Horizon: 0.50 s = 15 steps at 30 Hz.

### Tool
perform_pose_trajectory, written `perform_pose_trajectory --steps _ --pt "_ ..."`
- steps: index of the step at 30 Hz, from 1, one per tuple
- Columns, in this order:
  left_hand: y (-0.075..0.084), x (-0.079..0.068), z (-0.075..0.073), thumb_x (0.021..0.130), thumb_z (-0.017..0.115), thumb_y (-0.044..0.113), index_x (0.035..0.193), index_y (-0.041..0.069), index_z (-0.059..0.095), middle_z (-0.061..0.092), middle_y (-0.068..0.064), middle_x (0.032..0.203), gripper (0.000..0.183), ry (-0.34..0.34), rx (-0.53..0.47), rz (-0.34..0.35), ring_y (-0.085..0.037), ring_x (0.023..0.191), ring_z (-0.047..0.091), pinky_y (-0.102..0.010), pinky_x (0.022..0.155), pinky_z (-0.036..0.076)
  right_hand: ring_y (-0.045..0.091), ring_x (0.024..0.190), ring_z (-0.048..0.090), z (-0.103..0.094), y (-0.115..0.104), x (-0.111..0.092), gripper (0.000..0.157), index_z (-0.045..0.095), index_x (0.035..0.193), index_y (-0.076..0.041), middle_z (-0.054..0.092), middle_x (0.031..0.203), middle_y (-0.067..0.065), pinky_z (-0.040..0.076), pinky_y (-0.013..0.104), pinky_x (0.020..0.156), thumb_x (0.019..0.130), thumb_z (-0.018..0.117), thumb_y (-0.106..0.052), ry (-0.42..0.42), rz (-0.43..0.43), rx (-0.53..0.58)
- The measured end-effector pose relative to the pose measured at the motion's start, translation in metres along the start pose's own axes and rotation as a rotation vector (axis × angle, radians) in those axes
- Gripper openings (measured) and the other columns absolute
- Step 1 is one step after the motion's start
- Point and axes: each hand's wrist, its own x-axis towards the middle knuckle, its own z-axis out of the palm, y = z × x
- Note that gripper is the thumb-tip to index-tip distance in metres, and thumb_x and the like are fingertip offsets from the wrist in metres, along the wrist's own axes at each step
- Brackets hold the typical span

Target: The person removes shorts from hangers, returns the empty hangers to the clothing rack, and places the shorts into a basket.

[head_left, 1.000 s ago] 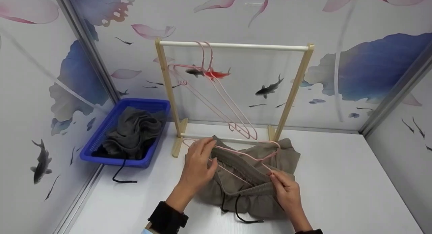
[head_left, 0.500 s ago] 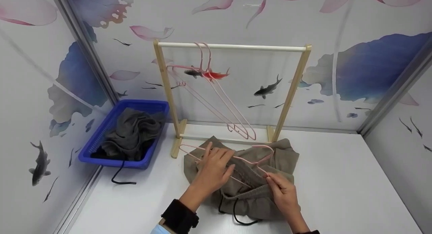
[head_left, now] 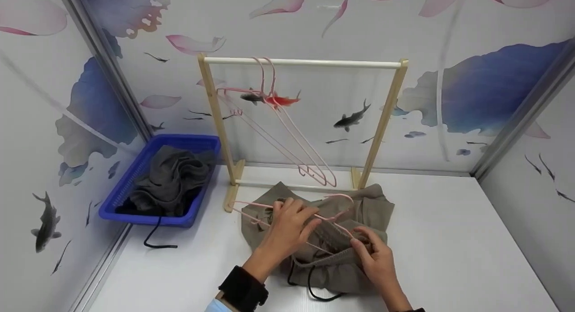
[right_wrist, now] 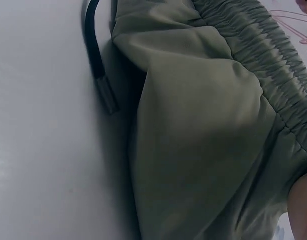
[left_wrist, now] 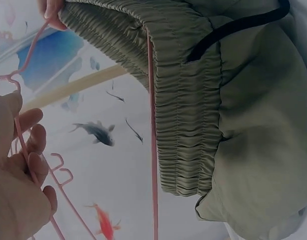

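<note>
Olive-grey pants [head_left: 332, 278] with a gathered elastic waistband [left_wrist: 186, 120] and black drawstring [head_left: 310, 283] lie on the white table. A pink wire hanger [head_left: 333, 219] sits partly inside the waistband, its left end sticking out past the fabric and its hook curving up. My left hand [head_left: 287, 226] grips the hanger's upper wire left of the hook, fingers curled round it in the left wrist view. My right hand [head_left: 377, 260] pinches the right end of the waistband, where the hanger's right arm runs in. The right wrist view mostly shows pants fabric, with a bit of hand [right_wrist: 302, 207] at the edge.
Behind the pants stands a wooden rack with a white rail [head_left: 332, 64], two pink hangers [head_left: 272, 78] hung toward its left. A blue basket [head_left: 148, 219] at the left holds dark grey clothing [head_left: 173, 179], its black cord trailing over the rim. Printed panels enclose the table.
My left hand has moved right, from the waistband's left side onto the hanger near its hook. The hanger has shifted left and nearer. My right hand has gone from the hanger's arm to the waistband.
</note>
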Motion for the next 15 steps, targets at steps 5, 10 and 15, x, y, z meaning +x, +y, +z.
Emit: perform_pose_trajectory --steps 5,10,15 --pt "-0.005 0.002 0.0 0.098 0.068 0.034 0.111 0.019 0.076 0.049 0.001 0.085 0.021 0.078 -0.029 0.014 -0.016 0.077 0.036 -0.038 0.078 0.02 0.027 0.118 0.065 -0.006 0.004 -0.004 0.045 0.063 0.135 -0.003 0.069 0.128 0.014 0.054 0.041 0.095 0.094 0.077 -0.018 -0.078 0.181 -0.073" --pt "-0.008 0.003 -0.001 0.096 0.072 0.031 0.111 0.019 0.077 0.045 0.001 0.082 0.019 0.103 -0.058 0.01 -0.016 0.075 0.03 -0.037 0.078 0.018 0.038 0.123 0.062 -0.01 0.01 -0.005 0.058 0.058 0.14 -0.003 0.064 0.134 0.02 0.049 0.057 0.1 0.091 0.081 -0.025 -0.146 0.255 -0.077" --pt "-0.01 0.002 -0.002 0.097 0.071 0.03 0.111 0.02 0.076 0.044 0.001 0.081 0.018 0.101 -0.073 -0.008 -0.016 0.075 0.029 -0.038 0.078 0.018 0.042 0.13 0.057 -0.012 0.014 -0.007 0.063 0.056 0.141 -0.004 0.061 0.139 0.021 0.044 0.061 0.105 0.09 0.083 -0.029 -0.19 0.291 -0.078"
